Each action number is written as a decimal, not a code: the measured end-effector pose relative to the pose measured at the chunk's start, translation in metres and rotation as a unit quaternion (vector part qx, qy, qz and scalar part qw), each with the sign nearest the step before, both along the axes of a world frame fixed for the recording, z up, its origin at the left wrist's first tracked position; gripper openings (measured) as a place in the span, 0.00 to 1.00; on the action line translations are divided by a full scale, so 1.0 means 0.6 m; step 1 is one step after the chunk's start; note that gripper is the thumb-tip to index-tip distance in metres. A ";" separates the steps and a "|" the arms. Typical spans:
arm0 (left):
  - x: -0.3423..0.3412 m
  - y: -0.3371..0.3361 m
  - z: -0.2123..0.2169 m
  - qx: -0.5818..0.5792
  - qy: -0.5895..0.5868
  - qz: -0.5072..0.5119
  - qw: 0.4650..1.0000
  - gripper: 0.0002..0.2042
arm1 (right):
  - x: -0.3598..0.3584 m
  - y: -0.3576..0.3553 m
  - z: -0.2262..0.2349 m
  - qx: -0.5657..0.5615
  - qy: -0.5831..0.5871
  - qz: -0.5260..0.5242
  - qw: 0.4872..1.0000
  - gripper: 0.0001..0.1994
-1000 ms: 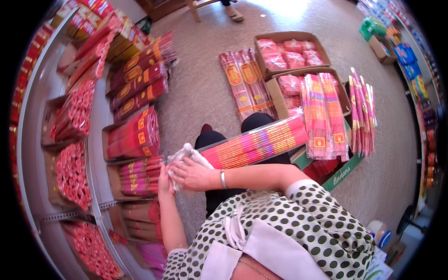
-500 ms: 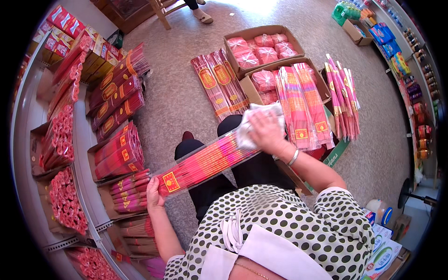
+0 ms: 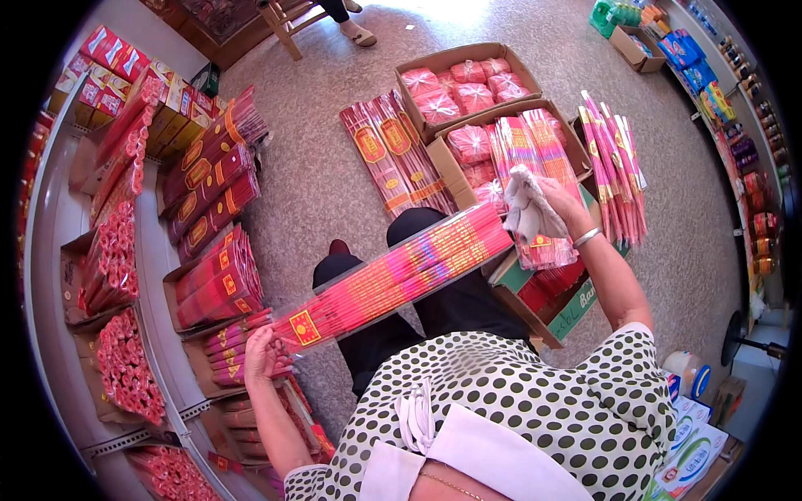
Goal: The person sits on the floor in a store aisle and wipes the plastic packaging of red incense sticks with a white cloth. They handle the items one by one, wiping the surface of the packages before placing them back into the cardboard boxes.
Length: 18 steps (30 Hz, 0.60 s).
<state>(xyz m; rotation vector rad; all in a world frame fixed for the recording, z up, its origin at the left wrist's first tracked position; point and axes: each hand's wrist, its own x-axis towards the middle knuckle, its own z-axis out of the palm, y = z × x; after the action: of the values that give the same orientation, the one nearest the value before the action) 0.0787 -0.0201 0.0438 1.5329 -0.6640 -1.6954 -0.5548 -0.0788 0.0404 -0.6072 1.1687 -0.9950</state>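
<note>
Across my thighs lies a long clear-wrapped pack of incense sticks (image 3: 393,280), pink and red with gold print and a yellow-red label at its left end. The fingers of my left hand (image 3: 264,354) are closed on that left end, beside the shelf. Past the pack's right end, my right hand (image 3: 564,207) grips a crumpled white cloth (image 3: 528,209). Cloth and pack look slightly apart. Behind the cloth, similar incense packs (image 3: 539,142) rest on an open carton, partly covered by my right hand.
Shelves at left hold boxed red bundles (image 3: 129,363) and maroon incense packs (image 3: 209,196). Ahead stand a carton of pink wrapped bundles (image 3: 474,98) and two packs on the floor (image 3: 393,150). A green carton (image 3: 568,309) sits right of my knees. Someone's foot (image 3: 357,33) shows beside a wooden chair (image 3: 284,29).
My right hand has moved right with the cloth, off the pack, uncovering its right end. My left hand, still on the pack, has shifted slightly left and down.
</note>
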 end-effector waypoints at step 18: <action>-0.045 0.011 0.068 -0.182 0.080 -0.022 0.980 0.13 | 0.024 0.073 0.059 -0.149 0.192 0.135 0.961 0.14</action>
<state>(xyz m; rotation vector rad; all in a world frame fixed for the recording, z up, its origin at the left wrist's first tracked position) 0.0517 -0.0133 0.0846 1.1217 -0.8730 -1.6025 -0.5403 -0.0349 0.0757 -1.2104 1.2386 -0.8427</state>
